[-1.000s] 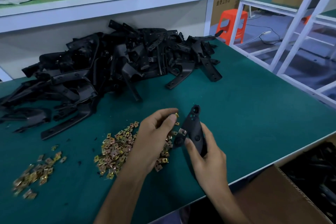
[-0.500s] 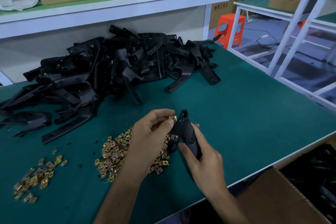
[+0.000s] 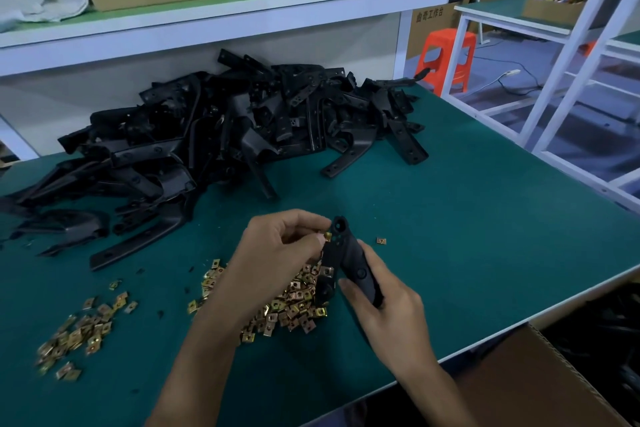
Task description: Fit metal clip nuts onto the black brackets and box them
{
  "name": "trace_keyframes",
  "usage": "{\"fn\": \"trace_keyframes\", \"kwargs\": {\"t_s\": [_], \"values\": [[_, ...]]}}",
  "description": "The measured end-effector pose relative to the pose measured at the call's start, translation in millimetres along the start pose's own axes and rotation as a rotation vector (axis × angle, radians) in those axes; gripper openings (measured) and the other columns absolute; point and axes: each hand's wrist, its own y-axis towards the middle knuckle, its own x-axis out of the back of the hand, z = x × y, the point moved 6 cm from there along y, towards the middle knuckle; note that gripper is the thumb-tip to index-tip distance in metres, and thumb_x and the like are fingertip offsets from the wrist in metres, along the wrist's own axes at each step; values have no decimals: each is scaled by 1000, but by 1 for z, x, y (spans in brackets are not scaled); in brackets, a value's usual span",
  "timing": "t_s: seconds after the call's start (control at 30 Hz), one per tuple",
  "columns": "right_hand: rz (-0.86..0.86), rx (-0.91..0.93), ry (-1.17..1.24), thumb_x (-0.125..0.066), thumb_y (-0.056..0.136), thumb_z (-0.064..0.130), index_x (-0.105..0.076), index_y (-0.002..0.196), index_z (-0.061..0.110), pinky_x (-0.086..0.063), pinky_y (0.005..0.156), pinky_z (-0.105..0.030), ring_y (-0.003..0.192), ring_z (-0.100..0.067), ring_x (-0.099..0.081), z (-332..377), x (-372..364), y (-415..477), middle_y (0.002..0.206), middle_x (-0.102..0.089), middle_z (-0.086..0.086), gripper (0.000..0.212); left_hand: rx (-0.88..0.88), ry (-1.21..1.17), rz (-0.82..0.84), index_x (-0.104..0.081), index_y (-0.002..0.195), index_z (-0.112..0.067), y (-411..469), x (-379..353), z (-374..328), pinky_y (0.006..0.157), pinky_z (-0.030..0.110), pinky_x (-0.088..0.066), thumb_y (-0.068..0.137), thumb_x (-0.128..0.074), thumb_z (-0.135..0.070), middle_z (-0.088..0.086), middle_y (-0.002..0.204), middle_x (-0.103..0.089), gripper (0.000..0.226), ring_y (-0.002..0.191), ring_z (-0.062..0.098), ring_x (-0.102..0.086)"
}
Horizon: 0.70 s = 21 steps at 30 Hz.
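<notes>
Above the near part of the green table [image 3: 485, 236], seen from the head camera, we find the right hand [image 3: 391, 315] wrapped round the lower end of one black bracket [image 3: 353, 260]. The thumb lies across its face and the other fingers curl behind, so the bracket stands tilted with its round-holed tip pointing away from us. Against the bracket's left edge, near the tip, the left hand [image 3: 277, 253] pinches a clip nut [image 3: 327, 236] between thumb and forefinger; the nut touches the bracket, though we cannot tell how far it is pushed on. Lower on the same edge we see a second nut [image 3: 327, 270] already seated. Under both hands lies a heap of clip nuts [image 3: 294, 302], with a smaller heap [image 3: 79, 333] well to the left and one stray nut [image 3: 381, 241] just right of the bracket. Farther back sits the pile of brackets [image 3: 225, 132]. At the lower right, below the table edge, a cardboard box [image 3: 519, 385] shows its flap.
</notes>
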Motion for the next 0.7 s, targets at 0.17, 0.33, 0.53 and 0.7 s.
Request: {"fn": "trace_keyframes", "kwargs": {"t_s": [0.17,0.33,0.53,0.7], "values": [[33,38,-30,-68,93,49,-44,145,51,-56,78,-39,90,-7,-68,5,-3,3,102,-73,16,58,8,75,138,-63,114,-46,8,7,-6,78,40,-57,86,-68,-20,1,79,-74,39,75,19,-68],[32,40,-85,-68,91,52,-49,147,44,-55,73,-38,83,-13,-67,4,-5,6,97,-71,12,59,54,58,200,-66,116,-35,13,-1,-3,79,40,-54,87,-68,-9,5,73,-69,39,70,17,-63],[18,20,-135,-65,91,56,-45,146,49,-54,71,-33,87,-11,-67,4,-7,6,102,-71,17,59,94,72,142,-67,113,-37,8,1,3,81,35,-51,92,-68,-15,2,84,-76,31,79,25,-68],[18,-95,89,-77,85,38,-51,139,43,-49,81,-16,99,-2,-65,-1,3,-7,112,-69,21,60,-12,39,63,-68,111,-42,-6,-14,-3,72,14,-51,94,-66,-35,-14,91,-77,18,88,1,-71]]}}
